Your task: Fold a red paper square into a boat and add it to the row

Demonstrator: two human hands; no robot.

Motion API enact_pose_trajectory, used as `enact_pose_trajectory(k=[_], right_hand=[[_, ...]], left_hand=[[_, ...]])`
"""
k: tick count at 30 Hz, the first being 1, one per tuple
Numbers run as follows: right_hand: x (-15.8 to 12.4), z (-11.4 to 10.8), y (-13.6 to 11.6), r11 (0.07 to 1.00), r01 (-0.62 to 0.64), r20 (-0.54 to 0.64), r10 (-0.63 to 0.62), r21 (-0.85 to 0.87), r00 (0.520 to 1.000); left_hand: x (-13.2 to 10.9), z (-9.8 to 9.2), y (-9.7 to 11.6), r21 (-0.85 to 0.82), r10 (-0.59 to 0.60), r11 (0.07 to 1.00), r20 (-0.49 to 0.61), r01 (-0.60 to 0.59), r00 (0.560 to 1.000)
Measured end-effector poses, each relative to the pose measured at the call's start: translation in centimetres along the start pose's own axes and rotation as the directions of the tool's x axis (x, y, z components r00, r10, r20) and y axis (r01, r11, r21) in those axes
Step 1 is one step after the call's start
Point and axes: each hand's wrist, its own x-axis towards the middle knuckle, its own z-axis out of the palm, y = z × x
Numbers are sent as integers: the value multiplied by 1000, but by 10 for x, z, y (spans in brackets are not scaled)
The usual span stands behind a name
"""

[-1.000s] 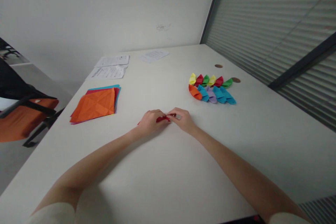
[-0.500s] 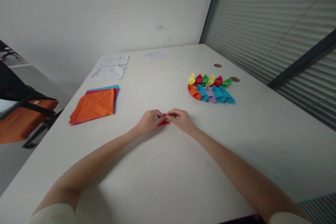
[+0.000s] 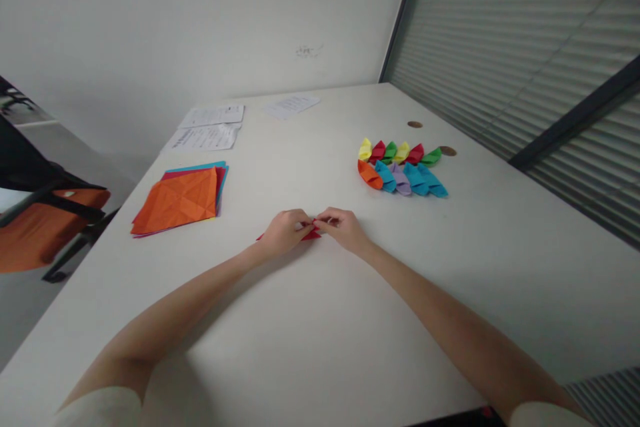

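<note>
A small piece of red folded paper lies on the white table between my two hands. My left hand pinches its left side, fingers curled over it so most of the paper is hidden. My right hand pinches the right end, fingertips meeting those of the left hand. A thin red tip shows by the left wrist.
A stack of coloured paper sheets, orange on top, lies to the left. Several folded paper shapes in yellow, red, green, orange, blue and purple sit in two rows at the right. Printed sheets lie at the far side. An orange chair stands left of the table.
Both hands stayed in place on the table, working the red paper; the fingers shifted slightly and the paper now lies flatter, with a tip showing left of the left hand.
</note>
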Motion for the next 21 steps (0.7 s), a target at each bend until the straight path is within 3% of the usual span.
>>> enact_pose_trajectory(k=[10, 18, 21], right_hand=[[0, 1, 1, 1000, -19, -7, 19, 19, 1000], [-2, 1, -4, 996, 84, 6, -84, 12, 996], [-2, 0, -3, 996, 86, 7, -86, 11, 996]], left_hand=[[0, -2, 2, -20, -39, 999, 52, 40, 998], [0, -5, 2, -120, -63, 990, 96, 74, 993], [1, -7, 4, -83, -41, 995, 90, 49, 995]])
